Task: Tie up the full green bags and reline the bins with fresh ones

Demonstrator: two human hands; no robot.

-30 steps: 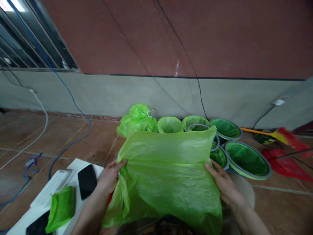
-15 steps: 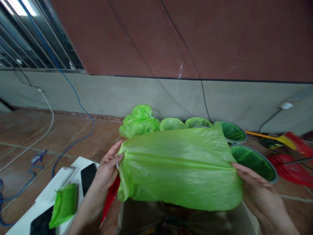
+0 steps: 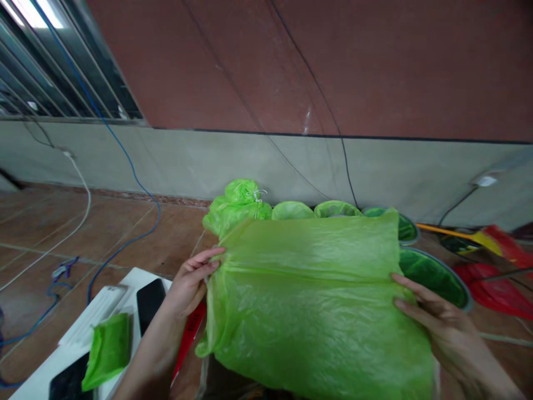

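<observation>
A translucent green plastic bag point(image 3: 308, 311) is stretched flat between my two hands, a crease running across it. My left hand point(image 3: 194, 280) pinches its left edge between thumb and fingers. On the right edge, my right hand point(image 3: 437, 316) grips the bag; a finger and the thumb show on its near side, slightly apart, and the other fingers are partly hidden. Behind the bag stand several bins lined in green, among them a round bin point(image 3: 435, 278) at the right. Tied green bags point(image 3: 237, 205) are heaped beside them against the wall.
At lower left a white board point(image 3: 137, 278) carries a folded green bag pack point(image 3: 108, 350), dark flat objects point(image 3: 150, 303) and a white strip. A blue cable point(image 3: 125, 239) crosses the tiled floor. A red dustpan point(image 3: 495, 289) lies at the right, near a yellow-orange handle point(image 3: 449, 229).
The bag has spread wider, its near part dropping lower toward me. My left hand has shifted slightly right, and my right hand's finger and thumb have moved in over the bag's edge.
</observation>
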